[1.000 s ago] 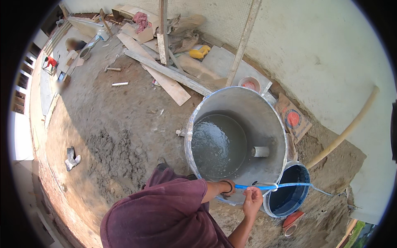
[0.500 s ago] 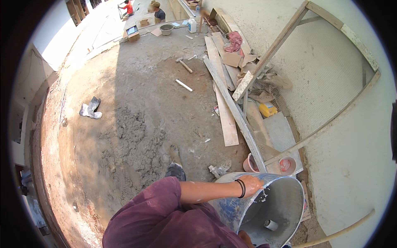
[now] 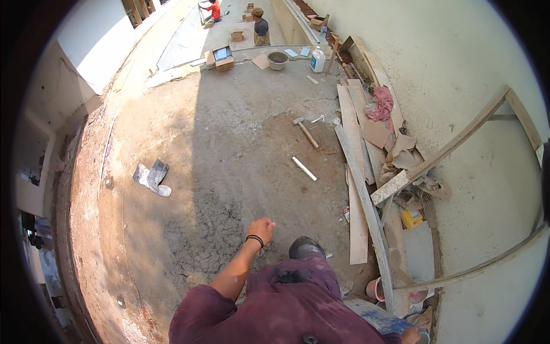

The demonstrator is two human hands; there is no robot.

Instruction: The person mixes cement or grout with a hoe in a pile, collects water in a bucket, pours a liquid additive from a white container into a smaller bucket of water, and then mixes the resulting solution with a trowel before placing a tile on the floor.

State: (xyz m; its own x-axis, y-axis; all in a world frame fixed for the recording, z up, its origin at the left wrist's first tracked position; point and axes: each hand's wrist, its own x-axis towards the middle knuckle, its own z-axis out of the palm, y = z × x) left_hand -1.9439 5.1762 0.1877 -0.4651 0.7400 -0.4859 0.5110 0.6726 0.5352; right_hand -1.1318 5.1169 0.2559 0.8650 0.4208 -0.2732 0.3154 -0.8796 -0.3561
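Observation:
My left hand (image 3: 262, 229), with dark bands at its wrist, is held out in front of me, fingers curled and nothing seen in them. Below it lies a patch of wet grey mortar (image 3: 212, 232) on the ground. Low on the right is a blue and grey barrel (image 3: 372, 317), mostly cut off by the lower edge. My right hand (image 3: 411, 336) is closed on the barrel's rim, its fingers only partly in view. One dark boot of mine (image 3: 306, 246) shows beneath my shirt.
Long planks (image 3: 356, 218) and a wood-framed mesh screen (image 3: 458, 149) lean along the right wall. A pink bucket (image 3: 375, 289) stands by the planks. Ahead lie a hammer (image 3: 306, 133), a white strip (image 3: 304, 168) and boots (image 3: 153, 178). Two people work at the far end.
My left hand has let go of the barrel's rim and swung left, over the ground. The barrel now sits lower in view, and my body has turned away from it.

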